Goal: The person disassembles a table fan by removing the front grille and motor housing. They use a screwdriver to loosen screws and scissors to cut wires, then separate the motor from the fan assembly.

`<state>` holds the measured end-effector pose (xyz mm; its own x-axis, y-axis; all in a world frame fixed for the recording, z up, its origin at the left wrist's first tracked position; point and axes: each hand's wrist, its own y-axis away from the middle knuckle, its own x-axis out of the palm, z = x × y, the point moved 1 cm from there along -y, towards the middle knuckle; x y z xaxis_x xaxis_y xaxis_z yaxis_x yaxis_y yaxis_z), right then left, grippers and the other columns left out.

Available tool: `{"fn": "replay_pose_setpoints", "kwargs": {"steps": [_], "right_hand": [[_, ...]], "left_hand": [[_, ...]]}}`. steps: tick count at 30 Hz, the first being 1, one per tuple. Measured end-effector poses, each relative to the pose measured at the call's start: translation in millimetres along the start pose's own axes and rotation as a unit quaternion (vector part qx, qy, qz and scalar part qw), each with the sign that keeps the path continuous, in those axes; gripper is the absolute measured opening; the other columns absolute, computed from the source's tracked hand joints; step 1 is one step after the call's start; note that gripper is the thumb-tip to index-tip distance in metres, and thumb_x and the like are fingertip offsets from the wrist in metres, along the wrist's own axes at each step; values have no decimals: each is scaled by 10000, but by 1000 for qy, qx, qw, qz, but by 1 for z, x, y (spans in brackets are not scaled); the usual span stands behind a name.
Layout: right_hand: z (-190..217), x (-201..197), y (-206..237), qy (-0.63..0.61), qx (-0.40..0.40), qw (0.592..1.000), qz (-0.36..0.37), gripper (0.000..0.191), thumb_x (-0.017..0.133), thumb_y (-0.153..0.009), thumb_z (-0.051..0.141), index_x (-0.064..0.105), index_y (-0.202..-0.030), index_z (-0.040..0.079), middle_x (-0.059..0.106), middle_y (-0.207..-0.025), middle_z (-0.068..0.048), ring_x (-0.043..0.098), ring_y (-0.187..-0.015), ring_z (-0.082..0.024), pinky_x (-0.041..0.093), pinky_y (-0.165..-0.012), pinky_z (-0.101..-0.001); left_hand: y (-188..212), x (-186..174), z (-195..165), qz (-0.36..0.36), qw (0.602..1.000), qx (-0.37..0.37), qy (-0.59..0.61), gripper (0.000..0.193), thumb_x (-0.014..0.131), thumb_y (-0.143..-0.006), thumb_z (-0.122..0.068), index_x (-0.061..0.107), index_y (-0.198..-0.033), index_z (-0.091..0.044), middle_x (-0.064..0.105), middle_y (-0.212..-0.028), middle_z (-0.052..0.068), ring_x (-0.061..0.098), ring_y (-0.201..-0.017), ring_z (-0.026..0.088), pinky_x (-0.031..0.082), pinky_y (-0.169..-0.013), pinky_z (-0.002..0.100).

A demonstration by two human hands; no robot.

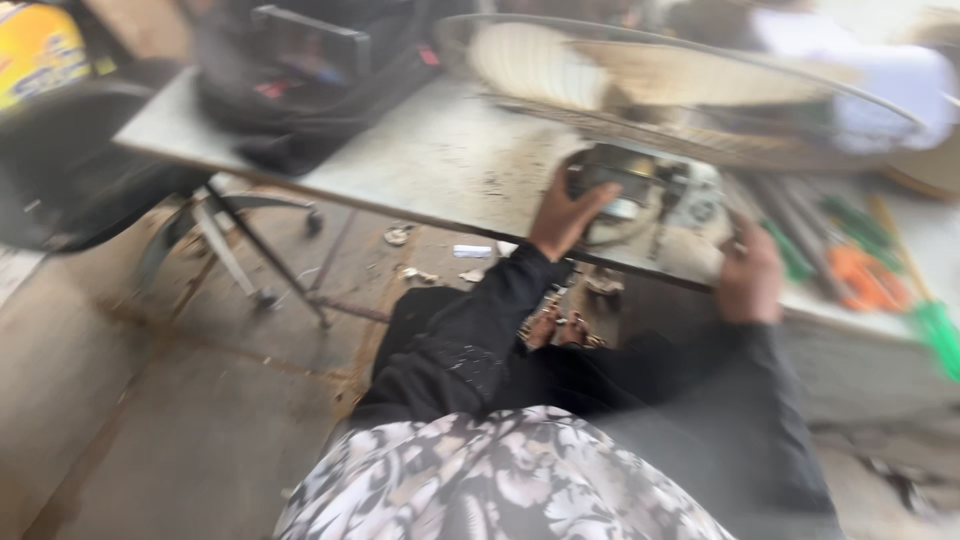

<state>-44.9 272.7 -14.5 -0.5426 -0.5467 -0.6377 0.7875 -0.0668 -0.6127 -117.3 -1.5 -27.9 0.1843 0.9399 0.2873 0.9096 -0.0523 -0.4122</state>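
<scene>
Left hand (568, 215) was clamped on the left end of a small grey metal box (625, 180), which sat at the near edge of the table (440, 160), right under the fan cage (690, 95). Its long side ran across, toward the right hand (750, 275), equally near. That hand was too blurred to tell its grip. Far left, a yellow package (35, 50) showed; green and orange tools (860, 270) lay right.
</scene>
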Motion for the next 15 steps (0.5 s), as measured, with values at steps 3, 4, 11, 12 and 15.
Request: {"fn": "replay_pose_setpoints", "kwargs": {"steps": [3,4,11,12,15], "right_hand": [[9,-15,9,-11,18,1000,5,355,636,-1030,84,674,-1377,19,694,-1260,-224,683,-1091,-343,521,-941,-438],[13,-19,10,-16,36,999,19,358,633,-1032,95,677,-1380,29,707,-1219,-207,690,-1037,-320,525,-916,-425],[20,-31,17,-2,80,995,58,356,688,-1016,136,694,-1360,44,730,-1071,-143,687,-919,-236,528,-832,-376],[19,-29,17,3,74,996,56,363,709,-998,131,695,-1349,38,724,-1080,-146,682,-930,-239,527,-828,-377],[14,-20,7,-23,11,998,49,343,731,-989,119,671,-1298,-17,684,-1219,-162,671,-1034,-235,551,-847,-343]], "left_hand": [[-3,-4,-7,21,998,2,-66,967,778,-817,-579,431,-1484,29,641,-1312,227,659,-1193,267,517,-1049,368],[-4,-6,-10,22,997,-5,-71,972,773,-805,-583,426,-1474,30,639,-1298,231,671,-1168,267,544,-1013,368],[3,-1,-28,-4,995,-10,-104,921,750,-797,-594,483,-1419,31,651,-1254,229,729,-1064,251,624,-878,347],[5,0,-30,-11,994,-6,-107,906,748,-803,-591,497,-1414,28,661,-1242,225,732,-1058,247,623,-876,341],[7,1,-34,-30,992,1,-126,855,741,-830,-576,522,-1407,16,677,-1220,197,734,-1054,231,615,-880,330]]}}
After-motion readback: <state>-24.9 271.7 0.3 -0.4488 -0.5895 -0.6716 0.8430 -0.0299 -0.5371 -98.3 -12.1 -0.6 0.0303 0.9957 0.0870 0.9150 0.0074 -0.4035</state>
